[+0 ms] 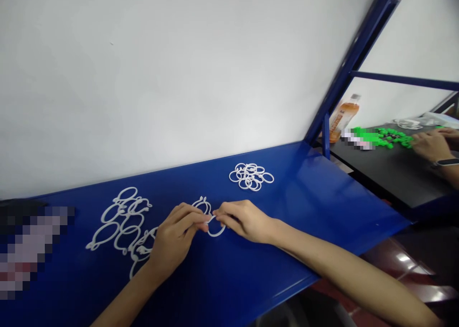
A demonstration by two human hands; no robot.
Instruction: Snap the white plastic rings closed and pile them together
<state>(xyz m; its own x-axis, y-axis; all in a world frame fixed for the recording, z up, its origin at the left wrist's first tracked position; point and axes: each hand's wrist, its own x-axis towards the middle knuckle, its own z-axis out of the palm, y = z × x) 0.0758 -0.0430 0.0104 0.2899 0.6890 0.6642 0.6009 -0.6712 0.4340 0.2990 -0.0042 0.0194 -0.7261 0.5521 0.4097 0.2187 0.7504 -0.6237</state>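
My left hand [175, 241] and my right hand [244, 219] meet over the blue table [315, 207], both pinching a small white plastic ring [216, 229] between fingertips. Just behind the fingers lies another white ring piece with a tab [201, 203]. To the left of my left hand spreads a batch of larger white rings still joined to one another [122, 222]. Farther back and to the right sits a heap of several loose white rings [251, 176].
A white wall rises behind the table. A blue frame post [344, 73] stands at the right. Beyond it, on a black table [390, 169], are an orange bottle [342, 116], green parts [387, 138] and another person's hand [432, 145] with a watch.
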